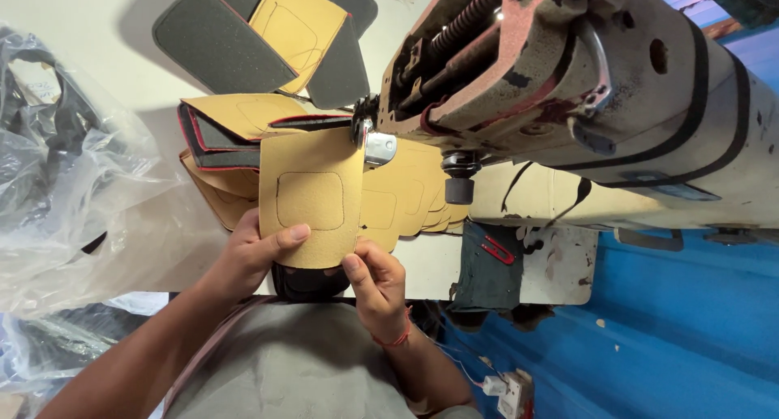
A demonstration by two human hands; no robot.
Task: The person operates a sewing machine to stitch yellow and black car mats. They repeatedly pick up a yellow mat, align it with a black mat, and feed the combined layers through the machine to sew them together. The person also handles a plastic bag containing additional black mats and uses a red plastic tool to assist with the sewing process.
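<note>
- The person holds a tan piece (pixel 311 196) with a stitched square on it, in the middle of the frame, at the sewing machine (pixel 568 86).
- More tan pieces (pixel 406 196) with the same square lie just right of it, so some look done.
- A stack of tan and grey pieces (pixel 223 131) waits at the upper left.
- The left hand (pixel 256 253) pinches the piece's lower left edge, thumb on top.
- The right hand (pixel 375 277) pinches its lower right corner.

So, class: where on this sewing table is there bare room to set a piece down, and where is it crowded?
Bare table lies upper left, between the plastic bag and the dark pieces. It is crowded from the tan stack to the machine, where both hands hold a tan piece.
</note>
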